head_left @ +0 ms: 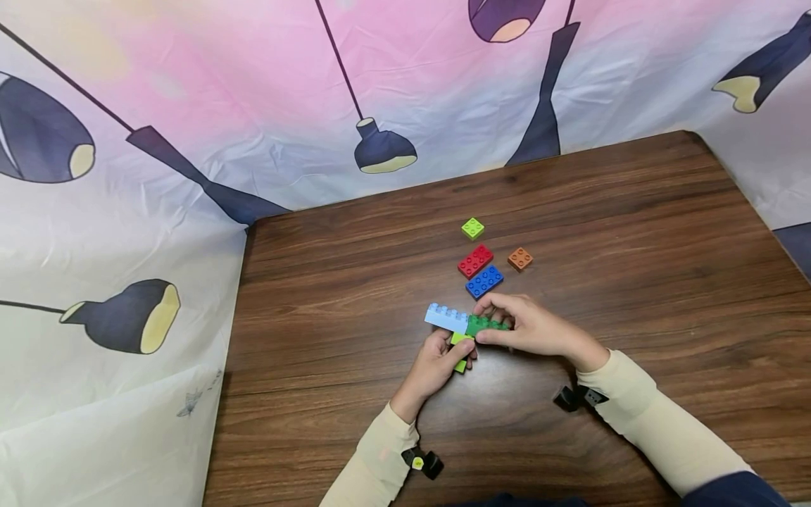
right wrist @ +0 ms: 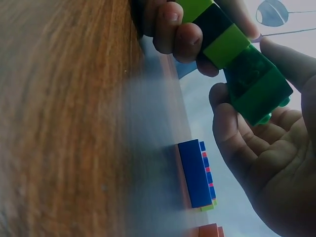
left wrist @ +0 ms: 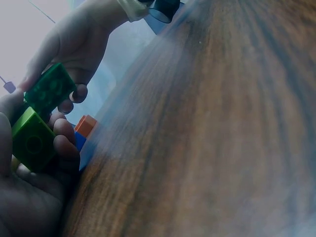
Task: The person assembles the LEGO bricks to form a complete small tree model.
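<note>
Above the table, my left hand (head_left: 434,366) grips a stack of lime green toy building bricks (head_left: 460,339). A dark brick (right wrist: 212,24) shows between the lime ones in the right wrist view. On top of the stack, a light blue brick (head_left: 446,318) points left and a green brick (head_left: 484,324) points right, end to end. My right hand (head_left: 538,328) pinches the green brick between thumb and fingers. The underside of the green brick (right wrist: 261,94) meets the uppermost lime brick in the right wrist view. Fingers hide part of the stack.
Beyond the hands lie a blue brick (head_left: 484,282), a red brick (head_left: 475,261), an orange-brown brick (head_left: 520,259) and a small lime brick (head_left: 472,228). They rest on a brown wooden table (head_left: 329,282). A printed cloth (head_left: 266,105) hangs behind it.
</note>
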`<state>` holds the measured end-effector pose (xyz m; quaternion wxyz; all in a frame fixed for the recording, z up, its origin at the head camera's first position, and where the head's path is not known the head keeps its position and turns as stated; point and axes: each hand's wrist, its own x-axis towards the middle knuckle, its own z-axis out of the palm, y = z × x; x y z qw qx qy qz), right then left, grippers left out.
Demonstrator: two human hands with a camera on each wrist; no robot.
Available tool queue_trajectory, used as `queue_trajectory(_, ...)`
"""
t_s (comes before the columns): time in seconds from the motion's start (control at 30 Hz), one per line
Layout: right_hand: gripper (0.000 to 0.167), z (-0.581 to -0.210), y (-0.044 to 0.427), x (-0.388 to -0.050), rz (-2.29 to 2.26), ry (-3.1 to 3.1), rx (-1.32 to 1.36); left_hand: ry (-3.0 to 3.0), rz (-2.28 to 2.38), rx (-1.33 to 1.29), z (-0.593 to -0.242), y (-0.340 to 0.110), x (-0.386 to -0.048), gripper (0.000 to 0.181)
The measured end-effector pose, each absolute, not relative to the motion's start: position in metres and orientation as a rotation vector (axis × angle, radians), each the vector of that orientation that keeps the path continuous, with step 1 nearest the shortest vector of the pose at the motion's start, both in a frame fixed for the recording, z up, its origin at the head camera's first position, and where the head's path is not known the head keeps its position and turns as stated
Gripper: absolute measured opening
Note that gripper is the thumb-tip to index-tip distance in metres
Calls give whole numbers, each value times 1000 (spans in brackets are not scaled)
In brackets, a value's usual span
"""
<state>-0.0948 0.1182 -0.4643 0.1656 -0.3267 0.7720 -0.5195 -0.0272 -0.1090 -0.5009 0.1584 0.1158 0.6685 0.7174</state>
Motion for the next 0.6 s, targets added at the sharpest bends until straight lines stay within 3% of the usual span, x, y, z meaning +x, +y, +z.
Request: queue_trajectory(0.6, 24, -468, 117, -95, -1506, 2165, -928, 1937, 2011, 331, -502, -110, -28, 31)
